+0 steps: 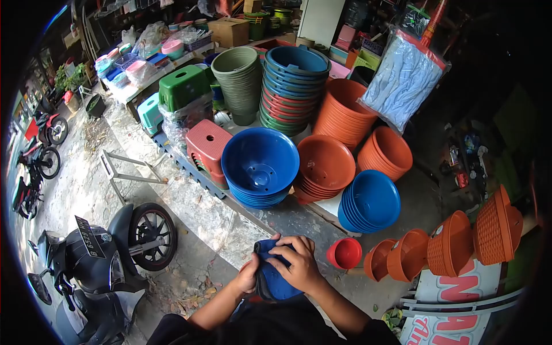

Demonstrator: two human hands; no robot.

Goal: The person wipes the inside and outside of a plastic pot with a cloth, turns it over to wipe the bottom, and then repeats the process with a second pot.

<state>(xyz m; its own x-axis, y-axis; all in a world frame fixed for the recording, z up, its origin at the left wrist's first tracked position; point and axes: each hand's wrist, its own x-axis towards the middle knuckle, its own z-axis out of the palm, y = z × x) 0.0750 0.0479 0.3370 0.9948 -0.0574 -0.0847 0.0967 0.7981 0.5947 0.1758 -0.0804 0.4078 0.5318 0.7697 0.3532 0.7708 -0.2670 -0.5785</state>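
A folded blue cloth (278,282) with a dark edge is held between both hands, low in the head view. My left hand (249,275) grips its left side, thumb pressed against the dark border. Over its upper right part, my right hand (296,261) has its fingers bent and closed on the fabric. Just right of that hand sits a small red pot (344,253). Beyond the hands stand a stack of blue basins (260,161) and a stack of orange pots (325,167).
A parked motorbike (95,253) is at the left, near a metal stand (129,169). More stacked blue pots (371,201) and hanging orange planters (451,244) lie to the right. A red stool (208,144) and a green stool (184,86) rest on the low platform.
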